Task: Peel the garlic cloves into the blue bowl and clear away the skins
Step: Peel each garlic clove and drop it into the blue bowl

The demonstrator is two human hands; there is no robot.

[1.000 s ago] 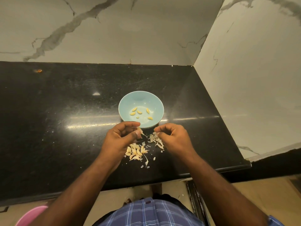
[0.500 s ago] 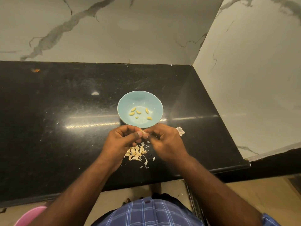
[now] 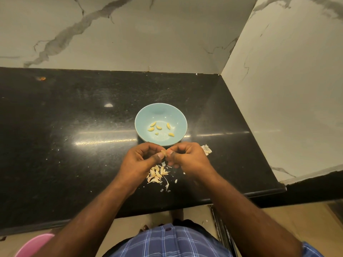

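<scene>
Garlic clove (image 3: pixel 164 152) pinched by both hands (image 3: pixel 168 157), skins (image 3: pixel 157 174) beneath.

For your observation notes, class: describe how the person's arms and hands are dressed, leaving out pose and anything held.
Both forearms are bare, and the left hand and right hand wear no gloves, rings or watch that show. A blue checked sleeve shows at the right arm's lower edge, matching the blue checked shirt.

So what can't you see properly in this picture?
- Head view: garlic clove, mostly covered by the fingertips of the left hand and right hand; peeled or not, unclear.
- Near rim of the blue bowl, behind both hands.
- Pink object, cut off by the bottom edge.
- Skins, partly under the hands.
</scene>
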